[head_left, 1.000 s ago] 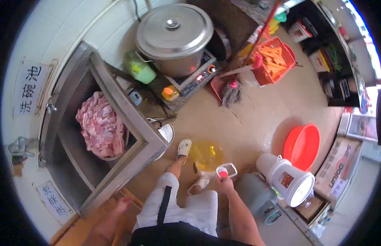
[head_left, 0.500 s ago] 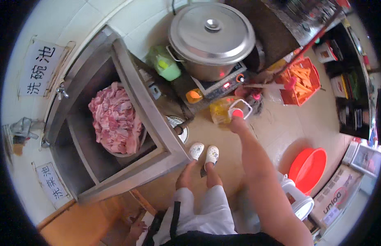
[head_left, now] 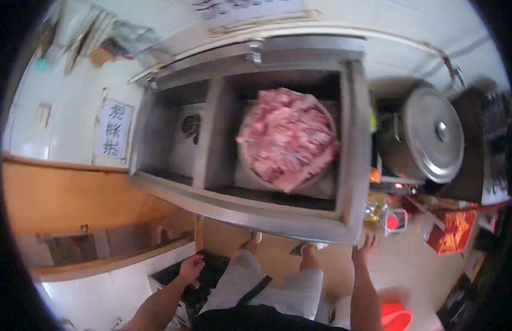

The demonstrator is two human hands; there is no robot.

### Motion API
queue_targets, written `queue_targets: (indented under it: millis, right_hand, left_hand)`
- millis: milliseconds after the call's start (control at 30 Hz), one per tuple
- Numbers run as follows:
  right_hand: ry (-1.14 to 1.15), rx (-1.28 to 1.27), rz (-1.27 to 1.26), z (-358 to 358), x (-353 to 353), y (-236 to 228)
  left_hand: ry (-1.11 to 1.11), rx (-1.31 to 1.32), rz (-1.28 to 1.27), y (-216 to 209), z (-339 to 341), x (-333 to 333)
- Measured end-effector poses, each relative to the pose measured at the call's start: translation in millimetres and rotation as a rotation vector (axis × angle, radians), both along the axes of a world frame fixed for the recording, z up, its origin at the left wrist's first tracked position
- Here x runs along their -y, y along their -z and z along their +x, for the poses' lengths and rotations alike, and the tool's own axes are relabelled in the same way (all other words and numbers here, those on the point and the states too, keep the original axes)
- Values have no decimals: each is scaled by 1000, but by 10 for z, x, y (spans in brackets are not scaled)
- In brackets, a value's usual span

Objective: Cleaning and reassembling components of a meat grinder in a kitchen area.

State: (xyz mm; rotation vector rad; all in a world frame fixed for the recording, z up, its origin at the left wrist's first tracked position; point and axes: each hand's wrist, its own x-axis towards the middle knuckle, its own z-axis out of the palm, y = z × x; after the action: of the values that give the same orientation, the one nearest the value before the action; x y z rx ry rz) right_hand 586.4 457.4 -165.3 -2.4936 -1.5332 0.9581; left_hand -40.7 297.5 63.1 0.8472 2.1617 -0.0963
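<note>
A stainless double sink stands in front of me. Its right basin holds a large bowl heaped with raw pink meat; the left basin looks bare. My right hand is at the sink's front right corner with its fingers spread and nothing in it. Just right of it stands a clear jug with a red cap, beside a yellow bottle. My left hand hangs low at my side over a dark container, fingers curled. My legs and white shoes show below the sink.
A big steel pot with a lid sits on a cooker with red lights right of the sink. A red crate of orange pieces and a red basin are on the floor at the right. Tiled wall with signs behind.
The view has swung round to face the sink. My right hand, which carried the red-capped jug, has let it go beside the yellow bottle and now rests at the sink corner.
</note>
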Motion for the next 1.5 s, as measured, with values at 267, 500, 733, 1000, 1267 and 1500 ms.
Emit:
queue_targets:
  millis: [267, 500, 733, 1000, 1267, 1500]
  right_hand:
    - [-38, 32, -1, -660, 1188, -375]
    - [281, -300, -37, -2941, 536, -2085]
    - [-129, -614, 4, -5299, -1367, -3146]
    - [-247, -857, 120, -6908, -2791, -1948]
    - [45, -952, -176, -7781, -3250, -675]
    - [38, -680, 130, -8514, -3439, 46]
  left_hand:
    - [230, -156, 799, -440, -666, -1743]
    - [26, 41, 947, 292, -2394, -3624]
    - [-264, 173, 508, 1943, -3523, -4770]
    - [-191, -284, 458, 2927, -3433, -5272]
    - [63, -388, 280, 3168, -3895, -5315]
    - [73, -308, 457, 2640, -4091, -5266]
